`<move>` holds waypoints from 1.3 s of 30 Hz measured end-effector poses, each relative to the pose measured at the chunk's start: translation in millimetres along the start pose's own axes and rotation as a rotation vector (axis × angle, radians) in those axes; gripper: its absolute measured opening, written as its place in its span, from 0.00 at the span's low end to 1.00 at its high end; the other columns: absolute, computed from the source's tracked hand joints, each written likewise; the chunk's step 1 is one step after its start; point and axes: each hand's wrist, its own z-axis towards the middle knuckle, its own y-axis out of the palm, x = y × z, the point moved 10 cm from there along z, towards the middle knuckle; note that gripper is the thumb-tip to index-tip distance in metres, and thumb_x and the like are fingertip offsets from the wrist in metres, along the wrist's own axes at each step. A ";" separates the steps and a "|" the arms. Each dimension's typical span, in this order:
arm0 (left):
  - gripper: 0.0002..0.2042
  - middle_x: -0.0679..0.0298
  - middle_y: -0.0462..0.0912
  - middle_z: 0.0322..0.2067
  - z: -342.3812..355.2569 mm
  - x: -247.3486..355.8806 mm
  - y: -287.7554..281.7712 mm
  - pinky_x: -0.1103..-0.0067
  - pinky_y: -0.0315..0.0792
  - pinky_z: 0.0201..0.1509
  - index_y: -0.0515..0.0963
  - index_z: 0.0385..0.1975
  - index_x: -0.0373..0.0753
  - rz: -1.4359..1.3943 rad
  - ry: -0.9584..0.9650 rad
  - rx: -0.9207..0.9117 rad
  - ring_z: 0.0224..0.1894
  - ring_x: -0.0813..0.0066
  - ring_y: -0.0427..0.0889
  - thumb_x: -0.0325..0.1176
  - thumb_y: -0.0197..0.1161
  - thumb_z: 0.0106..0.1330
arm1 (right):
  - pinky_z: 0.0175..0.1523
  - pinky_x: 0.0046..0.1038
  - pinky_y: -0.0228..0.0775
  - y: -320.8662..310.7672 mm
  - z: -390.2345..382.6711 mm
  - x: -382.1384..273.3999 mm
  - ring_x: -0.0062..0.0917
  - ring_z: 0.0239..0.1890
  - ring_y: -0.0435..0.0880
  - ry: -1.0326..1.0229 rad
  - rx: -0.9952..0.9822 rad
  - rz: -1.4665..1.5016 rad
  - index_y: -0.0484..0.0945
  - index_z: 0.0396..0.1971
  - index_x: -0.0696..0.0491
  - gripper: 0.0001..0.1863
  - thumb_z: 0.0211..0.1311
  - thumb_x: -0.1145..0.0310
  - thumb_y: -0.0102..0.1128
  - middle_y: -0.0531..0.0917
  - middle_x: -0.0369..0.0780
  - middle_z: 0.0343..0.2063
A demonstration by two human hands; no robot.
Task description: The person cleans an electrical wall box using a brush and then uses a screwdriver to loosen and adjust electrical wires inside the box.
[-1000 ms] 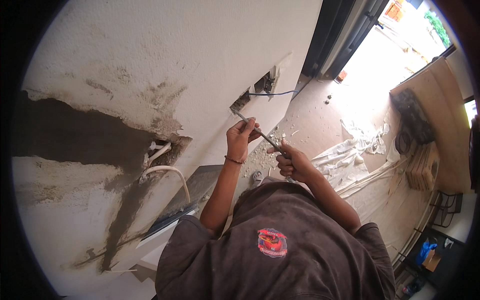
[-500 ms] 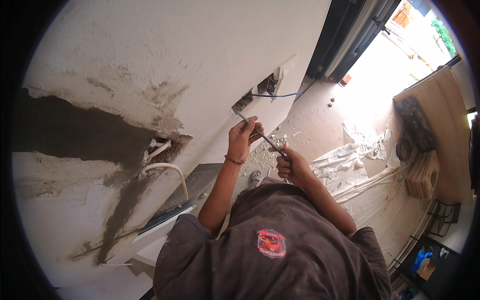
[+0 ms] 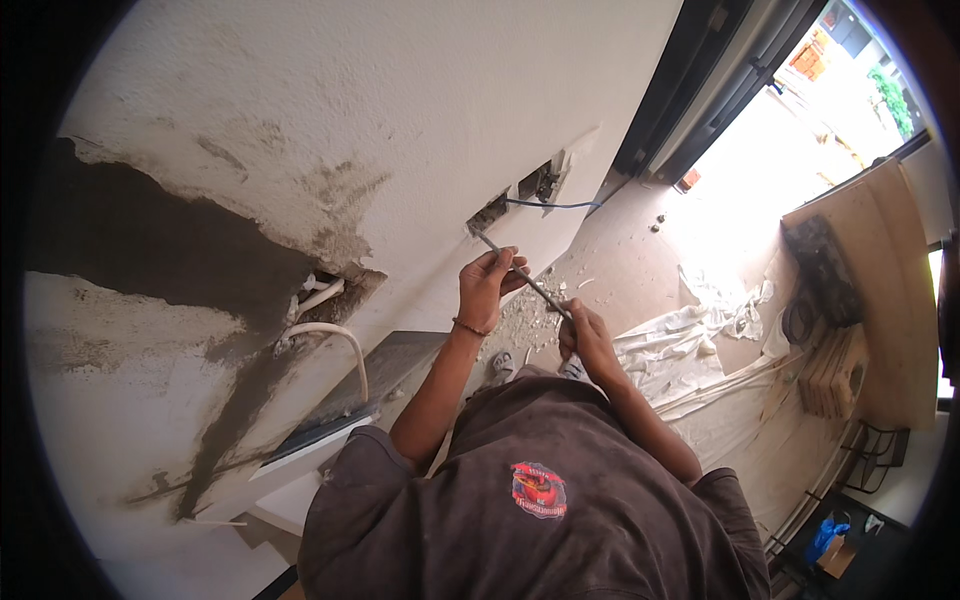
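My left hand (image 3: pixel 482 287) grips a thin grey metal rod (image 3: pixel 543 294) between thumb and fingers. My right hand (image 3: pixel 590 340) is closed round the rod's lower end. The upper tip touches the lower-left corner of a rough rectangular cut-out (image 3: pixel 489 211) in the white wall. Beside it is another cut-out (image 3: pixel 540 182) with dark contents and broken edges. A thin blue wire (image 3: pixel 565 204) runs out of the wall there. To the left, pale pipes (image 3: pixel 320 298) show in a hole within dark mortar patches (image 3: pixel 170 230), and a bent hose (image 3: pixel 350 338) hangs below.
Rubble (image 3: pixel 530 330) lies by my sandalled feet. Crumpled white sheeting (image 3: pixel 680 345) covers floor at right, beside wooden boards (image 3: pixel 865 250), dark rolled material (image 3: pixel 820 265) and a black wire rack (image 3: pixel 875 455). An open dark-framed door (image 3: pixel 720 100) stands at top right, bright outside.
My right hand has turned a little and closed further round the rod. The rod stays angled into the same cut-out. The view has tilted slightly, shifting the wall holes downward.
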 end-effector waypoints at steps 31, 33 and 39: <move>0.13 0.55 0.79 0.42 -14.6 -6.8 20.3 0.73 0.76 0.54 0.70 0.49 0.33 -0.219 -0.056 -0.182 0.47 0.71 0.79 0.27 0.57 0.67 | 0.21 0.18 0.59 -4.5 1.1 15.6 0.12 0.15 0.65 0.028 0.116 -0.220 0.70 0.31 0.57 0.14 0.70 0.61 0.48 0.66 0.30 0.14; 0.13 0.54 0.77 0.46 -12.7 -2.2 18.0 0.70 0.73 0.58 0.70 0.50 0.33 -0.355 -0.079 -0.132 0.50 0.68 0.77 0.25 0.55 0.66 | 0.21 0.19 0.60 -6.6 1.3 13.9 0.14 0.15 0.67 -0.078 0.178 -0.236 0.72 0.31 0.57 0.16 0.69 0.59 0.49 0.68 0.30 0.15; 0.12 0.61 0.77 0.48 12.3 -0.4 -4.5 0.61 0.65 0.65 0.73 0.47 0.39 -0.844 -0.159 0.014 0.54 0.68 0.75 0.25 0.54 0.64 | 0.22 0.19 0.61 -3.3 -6.5 -17.1 0.15 0.16 0.69 -0.354 0.340 -0.255 0.73 0.29 0.58 0.15 0.68 0.60 0.51 0.68 0.30 0.14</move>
